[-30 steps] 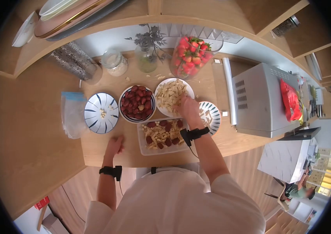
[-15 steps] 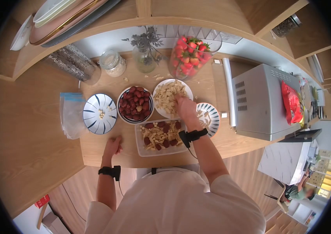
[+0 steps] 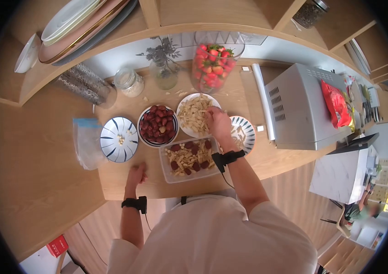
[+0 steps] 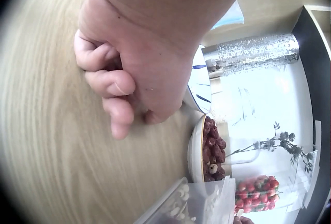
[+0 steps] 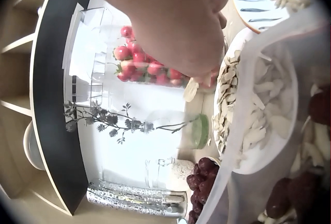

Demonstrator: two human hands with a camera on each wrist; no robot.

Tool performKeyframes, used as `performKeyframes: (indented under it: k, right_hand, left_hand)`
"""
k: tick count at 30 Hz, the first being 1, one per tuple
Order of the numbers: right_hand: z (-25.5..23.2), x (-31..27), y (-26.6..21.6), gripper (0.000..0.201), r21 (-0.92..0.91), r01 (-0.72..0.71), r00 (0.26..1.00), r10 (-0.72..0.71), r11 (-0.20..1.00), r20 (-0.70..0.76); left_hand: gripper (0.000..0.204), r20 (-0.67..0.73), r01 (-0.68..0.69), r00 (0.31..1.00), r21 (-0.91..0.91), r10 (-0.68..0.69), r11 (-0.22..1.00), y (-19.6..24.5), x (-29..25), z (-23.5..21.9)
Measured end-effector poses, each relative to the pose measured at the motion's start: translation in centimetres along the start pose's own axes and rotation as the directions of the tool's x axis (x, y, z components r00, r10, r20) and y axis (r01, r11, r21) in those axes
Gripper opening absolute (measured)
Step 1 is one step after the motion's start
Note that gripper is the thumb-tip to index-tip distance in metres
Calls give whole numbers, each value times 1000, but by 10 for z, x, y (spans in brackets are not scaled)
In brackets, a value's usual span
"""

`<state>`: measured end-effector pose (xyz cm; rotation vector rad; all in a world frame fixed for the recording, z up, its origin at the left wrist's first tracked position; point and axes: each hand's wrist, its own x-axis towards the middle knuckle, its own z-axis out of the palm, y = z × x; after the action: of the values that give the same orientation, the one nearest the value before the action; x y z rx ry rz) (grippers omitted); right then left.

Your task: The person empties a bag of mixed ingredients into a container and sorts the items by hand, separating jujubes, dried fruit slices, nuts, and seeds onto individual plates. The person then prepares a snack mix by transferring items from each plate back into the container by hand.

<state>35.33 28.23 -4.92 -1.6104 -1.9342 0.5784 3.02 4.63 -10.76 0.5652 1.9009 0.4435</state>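
My right hand (image 3: 221, 124) is over the white plate (image 3: 215, 102) of pale dried slices (image 3: 193, 114). Between its thumb and fingertips it pinches one pale slice (image 5: 191, 90), which shows in the right wrist view. Just below the plate sits a clear plastic container (image 3: 164, 170) with pale slices, dark red dates and small whitish pieces inside. My left hand (image 3: 136, 175) rests on the wooden table left of the container, its fingers loosely curled around nothing. A bowl of red dates (image 3: 158, 125) stands left of the slice plate.
A striped plate (image 3: 110, 150) with a few whitish pieces is at the left, beside clear bags (image 3: 86, 146). Another striped plate (image 3: 249, 135) lies partly behind my right hand. At the back stand a glass jar (image 3: 129, 83), a vase (image 3: 164, 75) and a strawberry container (image 3: 213, 68); a microwave (image 3: 294, 109) is at right.
My right hand has drawn back slightly from the pile of slices, and a pale slice now shows at its fingertips. The left hand stays on the table. The head view has turned a little.
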Motion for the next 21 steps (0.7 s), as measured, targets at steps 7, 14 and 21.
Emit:
performKeyframes:
  k: [7, 14, 21]
  right_hand:
    - [-10, -9, 2, 13, 186, 72, 995, -59, 980, -75]
    - [-31, -30, -13, 12, 319, 43, 998, -52, 947, 20]
    - [-49, -65, -24, 10, 308, 104, 970, -165, 946, 180]
  left_hand:
    - [71, -2, -48, 999, 11, 48, 999, -2, 0, 1]
    - [70, 1, -93, 996, 5, 93, 996, -11, 5, 1]
    - [68, 8, -82, 997, -10, 82, 997, -5, 0, 1]
